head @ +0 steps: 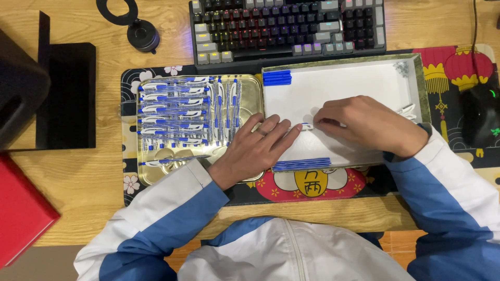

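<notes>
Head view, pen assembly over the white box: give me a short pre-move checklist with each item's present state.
1. Both hands on the pen part: ok; left hand and right hand meet at the small white and blue pen piece.
2. Piece over the white box: ok.
3. Grip firm: cannot tell; fingers hide most of the piece.
4. Blue caps stacked at the box's far left corner: ok.
5. Blue refills along the box's near edge: ok.
6. Pens laid in the gold tray: ok, in rows.
</notes>
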